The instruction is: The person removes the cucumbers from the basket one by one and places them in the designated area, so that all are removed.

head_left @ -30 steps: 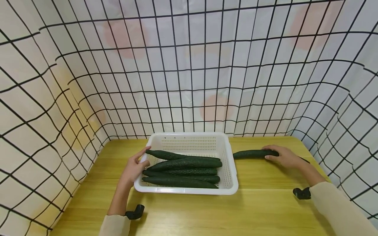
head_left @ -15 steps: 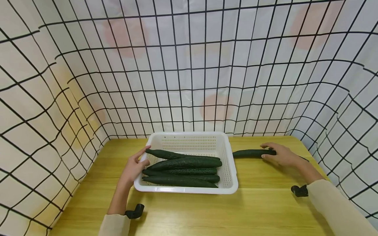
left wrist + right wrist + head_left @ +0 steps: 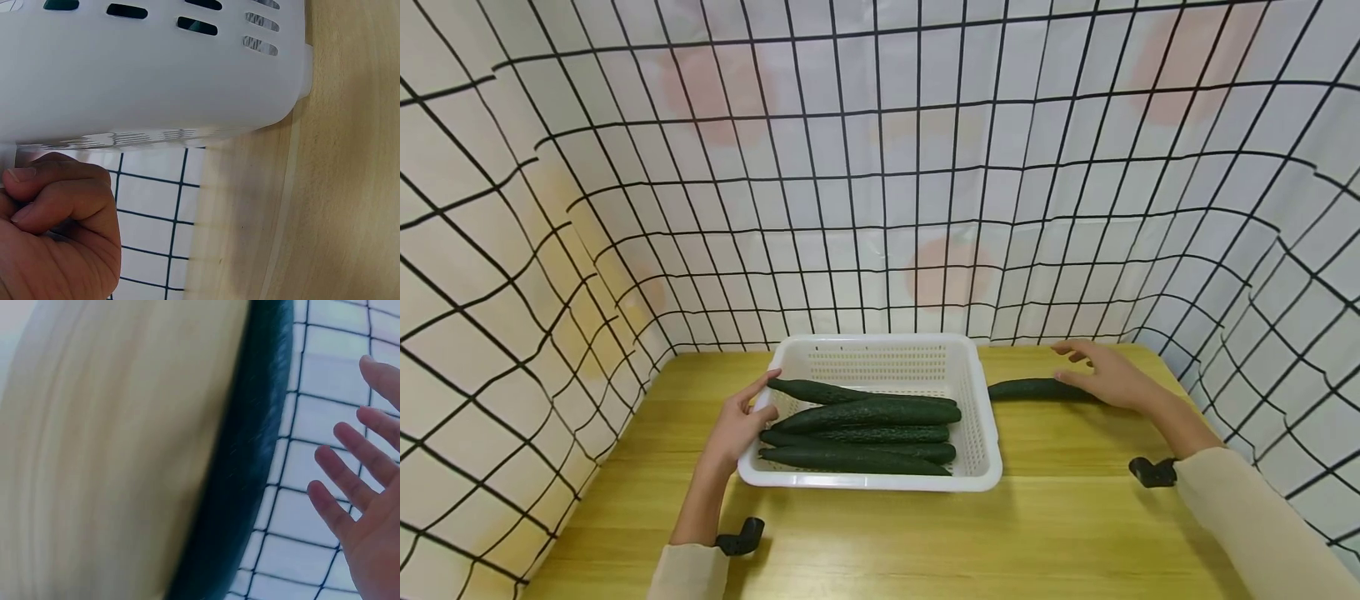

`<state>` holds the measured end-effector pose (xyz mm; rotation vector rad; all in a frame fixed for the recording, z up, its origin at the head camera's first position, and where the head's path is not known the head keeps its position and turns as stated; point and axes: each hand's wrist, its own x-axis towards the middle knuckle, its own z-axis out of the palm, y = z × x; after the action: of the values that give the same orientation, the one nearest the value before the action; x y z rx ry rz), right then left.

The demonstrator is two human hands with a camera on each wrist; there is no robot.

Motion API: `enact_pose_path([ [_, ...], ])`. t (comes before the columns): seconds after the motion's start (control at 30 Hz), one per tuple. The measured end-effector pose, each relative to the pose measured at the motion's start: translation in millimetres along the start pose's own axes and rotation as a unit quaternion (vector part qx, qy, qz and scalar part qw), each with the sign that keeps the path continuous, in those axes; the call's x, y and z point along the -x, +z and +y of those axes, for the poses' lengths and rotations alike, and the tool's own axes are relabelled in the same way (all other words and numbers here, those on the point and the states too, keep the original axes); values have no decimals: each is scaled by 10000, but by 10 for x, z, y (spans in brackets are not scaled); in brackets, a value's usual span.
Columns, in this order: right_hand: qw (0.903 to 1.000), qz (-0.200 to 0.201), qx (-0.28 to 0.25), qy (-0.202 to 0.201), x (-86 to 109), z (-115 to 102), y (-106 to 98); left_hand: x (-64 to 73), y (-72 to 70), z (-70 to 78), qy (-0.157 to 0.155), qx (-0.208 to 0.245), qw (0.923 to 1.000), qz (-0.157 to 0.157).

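Note:
A white perforated plastic basket (image 3: 872,481) holds several dark green cucumbers (image 3: 868,412) lying lengthwise. My left hand (image 3: 735,427) grips its left rim, thumb on the inner side; in the left wrist view that hand's fingers (image 3: 69,197) are curled at the basket's edge. Right of the basket, a single cucumber (image 3: 1030,388) lies on the table, its right end hidden behind my right hand (image 3: 1111,377). In the right wrist view, the fingers (image 3: 340,469) of this hand are spread and hold nothing, apart from the cucumber's dark skin (image 3: 244,462).
The wooden table (image 3: 880,542) bears everything. White sheeting behind a black wire grid (image 3: 887,225) walls in the back and both sides. A black wrist camera (image 3: 741,537) sits on the left forearm and another camera (image 3: 1152,472) on the right.
My right hand has let go of the cucumber on the table, spread its fingers, and lifted slightly up and to the left. The left hand stays on the basket rim.

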<state>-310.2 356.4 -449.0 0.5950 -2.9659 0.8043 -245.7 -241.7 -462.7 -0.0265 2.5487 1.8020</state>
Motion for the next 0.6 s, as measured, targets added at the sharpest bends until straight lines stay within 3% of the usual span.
enact_pose_path([
  [0.4, 9986, 191, -114, -470, -275, -615, -73, -26, -17, 16, -136, -24, 9999, -60],
  [0.6, 9970, 46, -320, -701, -417, -925, -81, -7, -16, 17, -128, 127, 9998, -42],
])
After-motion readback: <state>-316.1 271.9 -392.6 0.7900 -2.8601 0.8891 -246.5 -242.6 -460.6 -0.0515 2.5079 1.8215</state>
